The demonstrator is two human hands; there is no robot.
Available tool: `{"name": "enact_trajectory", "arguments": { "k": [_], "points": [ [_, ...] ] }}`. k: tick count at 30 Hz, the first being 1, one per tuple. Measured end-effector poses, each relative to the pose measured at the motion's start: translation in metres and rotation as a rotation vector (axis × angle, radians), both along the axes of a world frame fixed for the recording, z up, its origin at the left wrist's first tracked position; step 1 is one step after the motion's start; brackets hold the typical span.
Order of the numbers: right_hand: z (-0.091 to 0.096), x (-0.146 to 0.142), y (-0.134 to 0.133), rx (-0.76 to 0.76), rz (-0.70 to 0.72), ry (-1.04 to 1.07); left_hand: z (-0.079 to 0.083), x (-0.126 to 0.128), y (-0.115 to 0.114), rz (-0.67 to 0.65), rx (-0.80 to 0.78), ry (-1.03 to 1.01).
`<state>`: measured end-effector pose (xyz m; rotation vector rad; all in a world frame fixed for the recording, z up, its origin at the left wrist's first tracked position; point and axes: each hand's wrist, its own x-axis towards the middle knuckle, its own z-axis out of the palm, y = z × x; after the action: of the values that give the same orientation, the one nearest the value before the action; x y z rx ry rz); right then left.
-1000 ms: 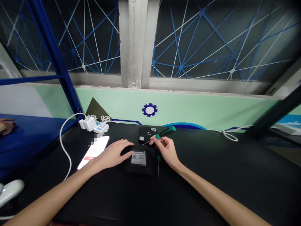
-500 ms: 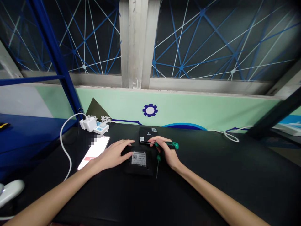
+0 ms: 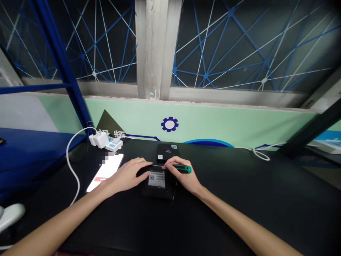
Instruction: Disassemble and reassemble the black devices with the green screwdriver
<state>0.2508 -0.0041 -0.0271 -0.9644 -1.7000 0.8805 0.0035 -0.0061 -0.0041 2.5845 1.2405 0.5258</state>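
My right hand (image 3: 183, 175) is closed around the green-and-black handle of a screwdriver (image 3: 184, 168). Its thin shaft points left across the far edge of a black boxy device (image 3: 156, 192), which lies with a white printed label (image 3: 157, 179) facing up. The tip is close to my left fingers; contact is hard to make out. My left hand (image 3: 131, 173) rests at the device's upper left, fingers stretched and thumb apart, touching its edge. Right of the device a second slim shaft (image 3: 174, 195) shows, its handle hidden by my right hand.
Behind the device lies another flat black box (image 3: 167, 151) with a small sticker. A lit phone (image 3: 108, 172) lies left of my left hand, near a white power strip (image 3: 113, 144) with a plug and cable (image 3: 69, 156). A white object (image 3: 13, 216) sits at lower left.
My right hand has moved left with the screwdriver, bringing its shaft over the device's far edge. The second screwdriver's handle is now covered. My left hand stays nearly still.
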Motion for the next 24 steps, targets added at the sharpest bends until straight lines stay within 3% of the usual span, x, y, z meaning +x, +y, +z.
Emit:
{"name": "enact_trajectory", "arguments": {
  "k": [9,18,24],
  "points": [
    [0.009,0.001,-0.001,0.009,-0.048,0.099,-0.015,-0.006,0.005,0.048,0.040,0.011],
    [0.010,0.005,0.004,-0.080,-0.114,0.234,0.002,0.000,0.002,0.141,0.004,0.003],
    [0.009,0.006,0.006,-0.115,-0.133,0.307,0.007,0.000,-0.001,0.105,-0.115,0.023]
  ]
}}
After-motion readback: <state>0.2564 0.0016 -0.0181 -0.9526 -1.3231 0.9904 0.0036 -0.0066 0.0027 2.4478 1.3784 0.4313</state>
